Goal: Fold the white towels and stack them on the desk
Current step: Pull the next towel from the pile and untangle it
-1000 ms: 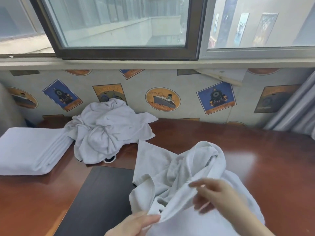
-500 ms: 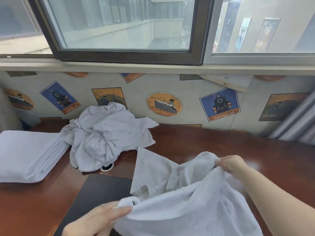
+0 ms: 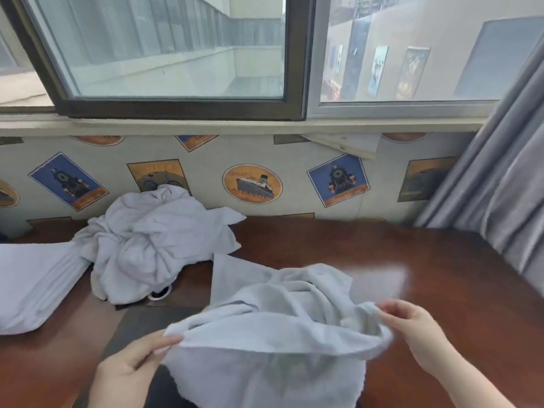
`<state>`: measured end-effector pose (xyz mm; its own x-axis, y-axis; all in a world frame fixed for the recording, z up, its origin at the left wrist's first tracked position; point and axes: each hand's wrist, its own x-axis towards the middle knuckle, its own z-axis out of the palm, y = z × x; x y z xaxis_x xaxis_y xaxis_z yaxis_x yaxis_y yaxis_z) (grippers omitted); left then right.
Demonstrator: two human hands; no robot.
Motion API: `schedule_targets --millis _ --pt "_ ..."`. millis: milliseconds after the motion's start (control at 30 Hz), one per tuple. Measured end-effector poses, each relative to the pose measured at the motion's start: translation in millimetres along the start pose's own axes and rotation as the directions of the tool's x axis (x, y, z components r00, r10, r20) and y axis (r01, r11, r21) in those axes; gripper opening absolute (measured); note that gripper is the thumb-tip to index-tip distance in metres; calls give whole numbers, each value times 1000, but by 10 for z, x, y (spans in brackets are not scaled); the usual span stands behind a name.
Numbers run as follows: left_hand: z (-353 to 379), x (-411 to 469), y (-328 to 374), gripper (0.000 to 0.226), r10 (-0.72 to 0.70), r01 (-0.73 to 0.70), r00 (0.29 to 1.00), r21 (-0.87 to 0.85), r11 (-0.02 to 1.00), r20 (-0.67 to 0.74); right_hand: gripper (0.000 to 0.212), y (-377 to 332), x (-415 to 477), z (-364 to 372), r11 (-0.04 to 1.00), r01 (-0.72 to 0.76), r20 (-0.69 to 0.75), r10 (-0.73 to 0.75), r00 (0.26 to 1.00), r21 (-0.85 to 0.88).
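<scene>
Wooden desk (image 3: 323, 240), dark red-brown and glossy, under a window; wallpaper with travel-label prints behind it, grey curtain (image 3: 500, 201) at the right edge of the frame.

Towel in hand (image 3: 265, 319): lower centre of the frame, lifted along its near edge, the rest slumped on the desk and over a dark mat (image 3: 138, 322).
- left grip (image 3: 129, 369): thumb and fingers pinching the towel's hem at its left end.
- right grip (image 3: 412, 328): pinching the bunched hem at the right end; blurred, so finger detail is unclear.

Other towels: crumpled pile (image 3: 153, 245) at centre left against the wall; folded stack (image 3: 32, 284) at the far left edge, touching the pile.

Handling (judgement): terry cloth, light, limp, not slippery and not fragile. It sags between the two grips and holds no shape of its own. Best hold is at the corners of one hem, pulled taut so the cloth hangs flat before folding. The right end looks gathered rather than held at a true corner, so the corner probably needs finding first.

Writing: oval ship label at centre reads "ATLANTIC", with what looks like "GREAT" above. Other labels are too small to read.
</scene>
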<state>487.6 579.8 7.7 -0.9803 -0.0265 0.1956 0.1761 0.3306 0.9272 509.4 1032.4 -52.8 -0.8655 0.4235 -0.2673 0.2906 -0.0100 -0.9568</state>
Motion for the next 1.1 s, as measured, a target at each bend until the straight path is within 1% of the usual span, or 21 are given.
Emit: schedule_targets --millis 33,100,133,200,267,300,333,367,400,467,533,567,667,733,767,867,933,967,1000,1067,1100 --pt "-42 46 -105 43 34 -34 999 -11 999 -29 15 153 -26 76 999 -37 -8 37 999 -12" --pt "61 -47 -86 46 -108 104 994 91 990 36 14 328 -65 189 996 -89 5 89 996 -4" --pt "65 -49 -131 47 -108 109 994 75 991 -15 14 352 -75 234 994 -111 0 111 994 6" --pt "37 -82 -71 44 -150 150 989 43 988 10 16 322 -78 313 990 -141 -15 141 990 21" --pt "6 -81 -4 43 -119 118 993 36 992 4 11 248 -18 389 977 -158 -66 150 987 -141" --pt "2 -74 12 45 -103 102 995 50 993 13 6 163 -10 447 916 -156 -68 141 988 -370" --pt "-5 -64 41 47 -93 92 996 53 994 16 6 59 -9 527 761 -128 -67 111 992 -636" --pt "-15 -64 107 47 -70 70 997 50 996 13 5 -45 -18 639 571 -56 -56 18 998 -819" --pt "-21 -74 152 46 -37 35 999 53 998 25 11 -149 -31 788 410 47 17 -76 997 -911" --pt "-29 -90 251 46 31 -33 999 34 999 38 20 -240 -47 1152 389 286 201 -245 948 -876" --pt "-57 -105 293 48 80 -80 996 19 997 33 22 -253 -94 1530 454 448 354 -281 892 -770" --pt "-90 -99 330 50 107 -108 994 28 994 32 26 -197 -82 1687 456 478 400 -262 878 -750" --pt "-234 -118 420 48 195 -196 980 43 980 37 34 -51 64 1863 370 482 372 -331 867 -794" --pt "-337 -109 462 44 237 -238 971 59 969 36 37 -21 187 1852 380 469 337 -364 868 -797" --pt "-380 -104 467 42 250 -251 968 49 967 19 35 -17 245 1839 370 443 333 -324 886 -817" --pt "-431 -92 460 40 251 -251 968 15 968 -12 42 6 314 1847 245 394 342 -229 911 -886" --pt "-418 -83 454 36 222 -222 975 -2 975 -31 34 27 309 1909 191 427 376 -253 891 -884" --pt "-414 -74 441 34 213 -213 976 9 977 -38 24 4 305 1935 232 447 379 -287 880 -864" --pt "-427 -51 410 36 190 -189 981 17 982 -33 14 -51 305 1927 359 437 345 -294 892 -825" --pt "-493 -1 305 47 59 -56 996 47 997 -65 2 -231 320 1750 683 343 267 -220 938 -644" --pt "-534 18 241 50 3 4 993 61 998 -120 3 -301 356 1588 764 282 236 -173 956 -580"
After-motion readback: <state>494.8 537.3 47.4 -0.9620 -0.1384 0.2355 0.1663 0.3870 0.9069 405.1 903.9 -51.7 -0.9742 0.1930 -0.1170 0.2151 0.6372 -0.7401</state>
